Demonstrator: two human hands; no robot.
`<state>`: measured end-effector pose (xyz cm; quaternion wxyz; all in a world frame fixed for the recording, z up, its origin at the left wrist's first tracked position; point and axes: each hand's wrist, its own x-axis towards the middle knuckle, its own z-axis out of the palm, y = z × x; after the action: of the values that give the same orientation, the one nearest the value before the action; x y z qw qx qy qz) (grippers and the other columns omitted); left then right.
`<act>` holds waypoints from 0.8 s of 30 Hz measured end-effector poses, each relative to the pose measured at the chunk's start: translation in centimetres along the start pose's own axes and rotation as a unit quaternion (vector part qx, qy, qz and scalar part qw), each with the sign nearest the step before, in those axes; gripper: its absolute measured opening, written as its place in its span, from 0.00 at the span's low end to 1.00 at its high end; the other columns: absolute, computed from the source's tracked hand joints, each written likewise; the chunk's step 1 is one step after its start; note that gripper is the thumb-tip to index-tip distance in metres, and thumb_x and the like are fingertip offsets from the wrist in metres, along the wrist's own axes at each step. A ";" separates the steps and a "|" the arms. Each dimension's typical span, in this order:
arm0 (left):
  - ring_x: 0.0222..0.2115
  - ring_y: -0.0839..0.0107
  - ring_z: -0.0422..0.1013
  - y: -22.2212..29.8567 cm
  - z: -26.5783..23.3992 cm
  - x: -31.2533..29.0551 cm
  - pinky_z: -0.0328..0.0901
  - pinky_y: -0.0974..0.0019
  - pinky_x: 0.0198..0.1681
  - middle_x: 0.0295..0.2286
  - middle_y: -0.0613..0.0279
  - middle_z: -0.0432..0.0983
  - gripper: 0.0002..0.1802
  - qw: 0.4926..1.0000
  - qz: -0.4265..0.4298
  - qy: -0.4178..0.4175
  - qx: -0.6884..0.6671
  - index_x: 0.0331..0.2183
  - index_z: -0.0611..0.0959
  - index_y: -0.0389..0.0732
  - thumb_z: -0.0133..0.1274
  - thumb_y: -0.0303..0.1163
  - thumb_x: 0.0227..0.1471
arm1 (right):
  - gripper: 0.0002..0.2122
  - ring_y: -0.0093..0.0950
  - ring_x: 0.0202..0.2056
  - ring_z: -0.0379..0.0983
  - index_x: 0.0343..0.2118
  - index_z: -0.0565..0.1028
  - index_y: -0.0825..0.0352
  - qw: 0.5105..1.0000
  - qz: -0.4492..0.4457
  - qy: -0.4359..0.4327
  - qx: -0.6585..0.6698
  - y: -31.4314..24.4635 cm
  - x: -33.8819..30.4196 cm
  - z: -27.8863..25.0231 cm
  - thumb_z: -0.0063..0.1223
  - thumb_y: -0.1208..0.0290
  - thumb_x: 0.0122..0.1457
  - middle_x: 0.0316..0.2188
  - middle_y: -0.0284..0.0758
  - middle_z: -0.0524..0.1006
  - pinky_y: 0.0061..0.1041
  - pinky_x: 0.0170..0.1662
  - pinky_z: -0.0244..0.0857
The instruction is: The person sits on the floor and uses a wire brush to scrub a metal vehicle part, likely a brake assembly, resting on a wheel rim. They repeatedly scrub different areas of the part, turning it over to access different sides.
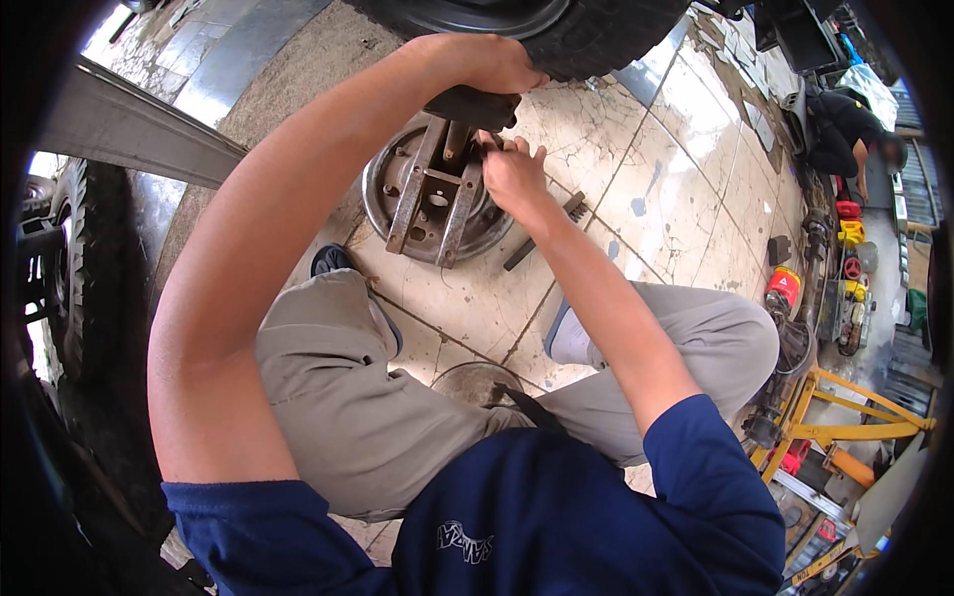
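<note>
A rusty round metal wheel-like base (383, 184) lies on the tiled floor between my feet, with an upright-looking frame of metal bars (405, 214) on it. A dark block-shaped part (472, 105) sits at the frame's far end, below a large black tyre (616, 40). My left hand (502, 65) reaches over that dark part, beside the tyre; its fingers are mostly hidden. At the frame's right side, my right hand (514, 179) has thumb and forefinger drawn together against the metal, other fingers bent. What they pinch is hidden. A wire brush (547, 230) lies right of the base.
Another large tyre (84, 268) stands at the left, near a grey metal beam (149, 119). Along the right lie a red-and-yellow can (783, 286), a yellow metal frame (845, 429) and assorted tools. A person in dark clothes (845, 129) bends down at the far right.
</note>
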<state>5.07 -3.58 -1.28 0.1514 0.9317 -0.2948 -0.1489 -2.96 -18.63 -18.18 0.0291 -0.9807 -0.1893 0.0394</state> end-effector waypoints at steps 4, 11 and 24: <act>0.46 0.52 0.75 -0.9 0.5 0.7 0.67 0.56 0.51 0.42 0.50 0.80 0.27 1.000 0.023 0.019 -0.009 0.47 0.83 0.43 0.43 0.54 0.62 | 0.25 0.43 0.52 0.67 0.64 0.64 0.60 1.000 0.002 -0.016 0.000 -0.4 0.2 0.2 0.44 0.67 0.62 0.44 0.43 0.78 0.61 0.56 0.53; 0.47 0.52 0.75 1.2 -1.0 -1.4 0.66 0.56 0.52 0.42 0.48 0.80 0.27 1.000 0.010 -0.010 -0.008 0.49 0.82 0.43 0.42 0.53 0.63 | 0.22 0.40 0.52 0.69 0.63 0.65 0.57 0.999 -0.010 -0.003 0.040 0.4 -0.7 0.1 0.40 0.63 0.66 0.41 0.42 0.78 0.53 0.54 0.57; 0.47 0.52 0.75 0.7 -0.9 -1.3 0.66 0.56 0.52 0.41 0.49 0.81 0.28 1.000 0.019 0.010 -0.016 0.48 0.83 0.42 0.44 0.54 0.61 | 0.19 0.36 0.44 0.76 0.56 0.70 0.55 0.998 -0.028 0.045 -0.039 1.5 -0.1 -0.2 0.44 0.68 0.61 0.38 0.39 0.78 0.50 0.51 0.61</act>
<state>3.98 -3.19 0.04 0.1717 0.9248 -0.3086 -0.1416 -2.50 -20.03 -18.06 0.0006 -0.9762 -0.2166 -0.0134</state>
